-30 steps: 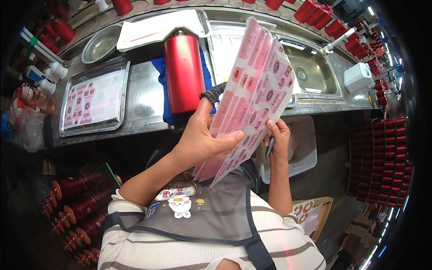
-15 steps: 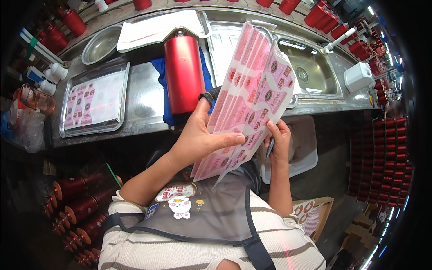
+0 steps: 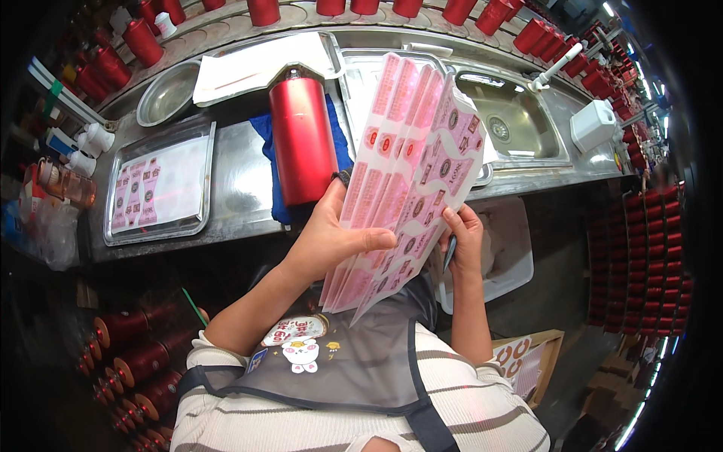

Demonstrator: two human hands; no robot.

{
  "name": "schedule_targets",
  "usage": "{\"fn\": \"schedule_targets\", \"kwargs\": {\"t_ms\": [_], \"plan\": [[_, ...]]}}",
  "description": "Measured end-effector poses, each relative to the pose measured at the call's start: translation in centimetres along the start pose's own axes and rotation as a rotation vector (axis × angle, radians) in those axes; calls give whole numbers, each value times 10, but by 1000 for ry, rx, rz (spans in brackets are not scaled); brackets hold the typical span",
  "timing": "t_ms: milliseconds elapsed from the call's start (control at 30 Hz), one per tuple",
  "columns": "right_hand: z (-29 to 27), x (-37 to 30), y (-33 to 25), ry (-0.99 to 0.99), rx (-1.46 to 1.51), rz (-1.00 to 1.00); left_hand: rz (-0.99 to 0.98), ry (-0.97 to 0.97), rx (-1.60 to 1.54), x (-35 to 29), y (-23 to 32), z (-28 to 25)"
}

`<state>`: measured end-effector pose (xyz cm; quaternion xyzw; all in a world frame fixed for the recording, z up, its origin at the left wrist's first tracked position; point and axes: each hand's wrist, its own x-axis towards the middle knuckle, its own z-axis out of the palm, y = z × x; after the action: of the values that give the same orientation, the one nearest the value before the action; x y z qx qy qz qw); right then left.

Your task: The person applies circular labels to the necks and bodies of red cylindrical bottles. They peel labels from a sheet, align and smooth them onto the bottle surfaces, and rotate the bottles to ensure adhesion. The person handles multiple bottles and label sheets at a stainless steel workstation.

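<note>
A fanned stack of pink-and-white printed sheets (image 3: 413, 169) stands upright in front of my body, its lower edges by my apron. My left hand (image 3: 331, 237) is closed round the stack's left side, thumb lying across the front. The fingers behind the sheets are mostly hidden. At the right edge, my right hand (image 3: 462, 235) pinches the sheets between thumb and fingers. A slim dark tool (image 3: 450, 251), its kind unclear, also sticks out below those fingers. Just beyond my left hand, a shiny red metal cylinder (image 3: 301, 139) lies on a blue cloth (image 3: 265, 151).
On the steel counter (image 3: 233, 173), a tray (image 3: 205, 215) with similar sheets is at the left, a metal bowl (image 3: 167, 96) behind it. A sink (image 3: 520, 113) and a white jug (image 3: 595, 126) are at the right. A white bin (image 3: 516, 260) stands below the counter.
The fanned sheets have tipped slightly left, and more of their printed left margins shows. My left thumb has shifted a little left and down. Both hands keep their hold.
</note>
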<state>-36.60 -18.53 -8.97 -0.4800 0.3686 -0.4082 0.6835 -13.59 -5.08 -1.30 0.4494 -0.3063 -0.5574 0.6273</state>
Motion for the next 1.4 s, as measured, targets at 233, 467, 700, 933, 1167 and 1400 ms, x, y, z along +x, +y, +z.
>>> {"fn": "schedule_targets", "kwargs": {"t_ms": [233, 467, 700, 933, 1167, 1400], "plan": [[-1, -1, -1, -7, 9, 1, -23, -59, -114, 4, -6, -3], [3, 0, -1, -5, -15, -20, -71, -112, -210, 4, -8, -6], [4, 0, -1, -14, -10, -29, -115, -151, -254, 4, -11, -8], [4, 0, -1, -42, 12, -11, -137, -160, -275, 4, -11, -8], [6, -2, -4, -43, 13, 8, -33, -51, -94, 0, -14, -10], [4, -2, -4, -42, 14, -5, 75, 4, -5, -3, -10, -6]]}}
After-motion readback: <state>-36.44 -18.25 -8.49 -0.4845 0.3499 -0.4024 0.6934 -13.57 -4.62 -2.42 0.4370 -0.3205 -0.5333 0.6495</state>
